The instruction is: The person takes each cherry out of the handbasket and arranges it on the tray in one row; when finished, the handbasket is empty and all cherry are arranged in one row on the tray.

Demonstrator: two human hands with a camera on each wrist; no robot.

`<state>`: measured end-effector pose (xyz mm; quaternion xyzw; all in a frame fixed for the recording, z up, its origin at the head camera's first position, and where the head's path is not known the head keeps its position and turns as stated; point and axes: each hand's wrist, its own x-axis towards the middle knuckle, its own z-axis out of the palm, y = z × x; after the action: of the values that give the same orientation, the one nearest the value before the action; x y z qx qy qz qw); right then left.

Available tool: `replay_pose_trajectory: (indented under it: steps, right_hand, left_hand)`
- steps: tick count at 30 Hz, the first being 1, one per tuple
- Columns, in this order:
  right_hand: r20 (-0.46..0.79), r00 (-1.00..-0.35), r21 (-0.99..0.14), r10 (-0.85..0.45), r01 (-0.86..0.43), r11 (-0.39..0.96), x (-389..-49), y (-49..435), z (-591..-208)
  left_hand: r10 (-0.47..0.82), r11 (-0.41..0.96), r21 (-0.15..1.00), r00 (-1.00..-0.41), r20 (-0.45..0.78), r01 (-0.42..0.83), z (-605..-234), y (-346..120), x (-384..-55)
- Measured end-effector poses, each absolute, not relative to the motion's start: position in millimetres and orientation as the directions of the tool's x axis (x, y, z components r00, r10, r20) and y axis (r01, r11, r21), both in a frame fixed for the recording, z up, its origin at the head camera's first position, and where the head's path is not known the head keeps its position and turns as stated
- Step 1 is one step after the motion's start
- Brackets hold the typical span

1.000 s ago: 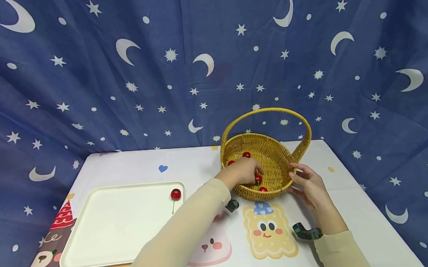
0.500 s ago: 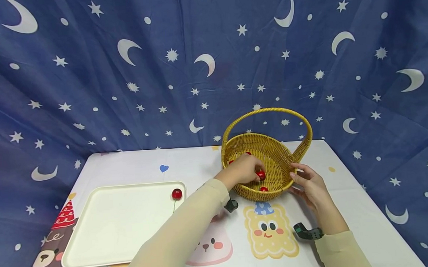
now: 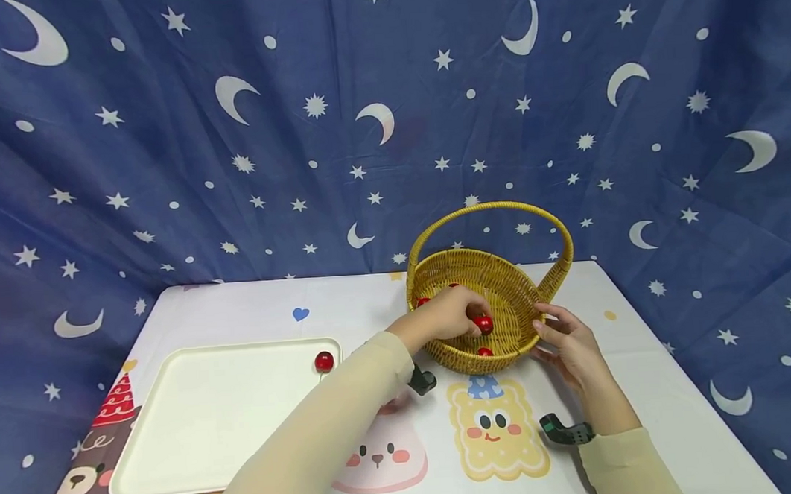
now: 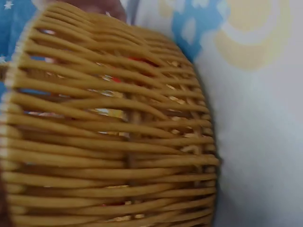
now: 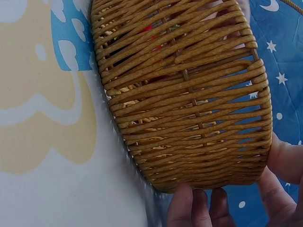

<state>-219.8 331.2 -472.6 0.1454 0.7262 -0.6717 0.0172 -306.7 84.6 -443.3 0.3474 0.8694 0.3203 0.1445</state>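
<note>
A yellow wicker basket [image 3: 455, 359] with a tall arched handle stands at the back right of the table. My left hand [image 3: 449, 315] reaches over its near left rim and pinches a red cherry [image 3: 484, 325] between thumb and fingers, low inside the basket. Other cherries lie in there, one near the front wall [image 3: 484, 352] and others partly behind the hand. On the right side, my right hand [image 3: 568, 342] grips the rim, thumb on top and fingers [image 5: 180, 205] against the outer wall. In the left wrist view the basket wall [image 4: 113, 142] hides most of the left hand.
A cream rectangular tray [image 3: 223, 420] lies at the left, with one stemmed cherry [image 3: 324, 362] near its back right corner. My left sleeve [image 3: 324, 422] crosses over the tray's right side. Behind the table hangs a blue curtain [image 3: 295, 133] with moons and stars.
Inside the basket, my left fingers have shifted slightly around the cherry, which shows more fully and sits a little further right. My right hand keeps its grip on the rim.
</note>
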Motion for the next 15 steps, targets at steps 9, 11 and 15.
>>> replay_pose_trajectory:
  steps: [9, 11, 15]
  right_hand:
    - [-0.223, -0.958, -0.970, 0.182, 0.236, 0.053, -219.5, 330.4, -471.8]
    - [-0.223, -0.958, -0.970, 0.181, 0.237, 0.056, -219.0, 330.2, -471.4]
    - [-0.225, -0.957, -0.970, 0.183, 0.238, 0.053, -218.2, 329.1, -471.1]
  left_hand:
    - [0.687, 0.385, 0.828, -0.725, 0.037, 0.407, -412.7, 58.1, -288.3]
    - [0.674, 0.378, 0.844, -0.738, 0.031, 0.380, -408.2, 47.9, -283.6]
    - [0.652, 0.394, 0.844, -0.758, 0.024, 0.365, -402.4, 23.7, -273.7]
